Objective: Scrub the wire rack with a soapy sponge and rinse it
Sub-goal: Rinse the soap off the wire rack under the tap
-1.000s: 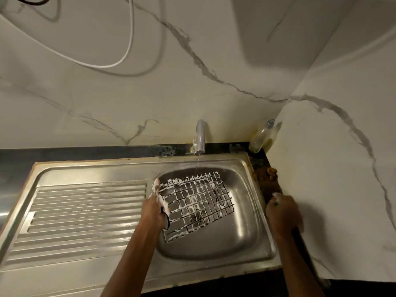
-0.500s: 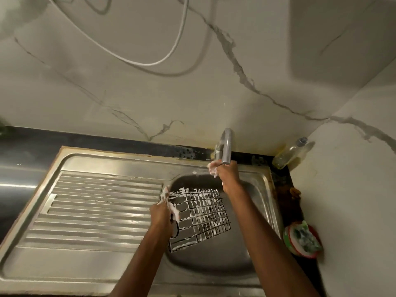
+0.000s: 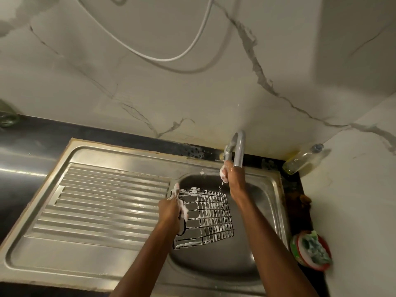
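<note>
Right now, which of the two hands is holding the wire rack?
The left hand grips the foamy wire rack by its left edge over the basin. The right hand is up at the tap, off the rack.

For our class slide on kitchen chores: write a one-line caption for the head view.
Left hand holds the soapy wire rack over the sink; right hand reaches the tap.

L forearm is extended fwd with left hand curled in a foam-coated grip, while R arm is stretched further fwd and up, right hand raised, its fingers curled, suds-covered.
</note>
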Action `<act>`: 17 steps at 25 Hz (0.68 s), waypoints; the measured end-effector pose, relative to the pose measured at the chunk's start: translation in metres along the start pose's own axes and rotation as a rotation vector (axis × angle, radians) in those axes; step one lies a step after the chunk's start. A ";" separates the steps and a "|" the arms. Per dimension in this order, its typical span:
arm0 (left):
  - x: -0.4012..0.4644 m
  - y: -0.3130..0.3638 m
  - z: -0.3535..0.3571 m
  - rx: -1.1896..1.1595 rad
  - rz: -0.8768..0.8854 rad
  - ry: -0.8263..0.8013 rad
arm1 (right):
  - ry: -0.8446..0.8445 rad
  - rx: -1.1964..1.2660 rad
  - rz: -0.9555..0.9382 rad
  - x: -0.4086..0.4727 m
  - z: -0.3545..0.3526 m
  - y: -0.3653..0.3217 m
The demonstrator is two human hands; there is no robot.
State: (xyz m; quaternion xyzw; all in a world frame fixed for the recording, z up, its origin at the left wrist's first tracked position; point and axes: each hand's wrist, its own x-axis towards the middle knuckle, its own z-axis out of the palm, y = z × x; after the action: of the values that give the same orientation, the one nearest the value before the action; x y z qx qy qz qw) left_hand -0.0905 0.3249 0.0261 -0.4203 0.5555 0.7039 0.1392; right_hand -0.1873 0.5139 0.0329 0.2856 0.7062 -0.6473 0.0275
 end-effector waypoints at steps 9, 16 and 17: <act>0.016 0.007 0.039 0.179 0.174 -0.176 | 0.080 0.143 0.088 -0.023 -0.004 -0.033; 0.049 0.023 0.112 0.744 0.293 -0.296 | -0.230 -0.001 0.111 -0.030 -0.020 -0.032; 0.051 0.020 0.119 0.813 0.317 -0.310 | -0.243 -0.091 0.069 -0.028 -0.026 -0.029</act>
State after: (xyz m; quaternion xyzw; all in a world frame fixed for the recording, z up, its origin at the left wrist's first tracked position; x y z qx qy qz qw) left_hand -0.1870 0.4110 0.0049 -0.1312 0.8166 0.4959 0.2646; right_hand -0.1685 0.5275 0.0748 0.2278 0.7161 -0.6430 0.1480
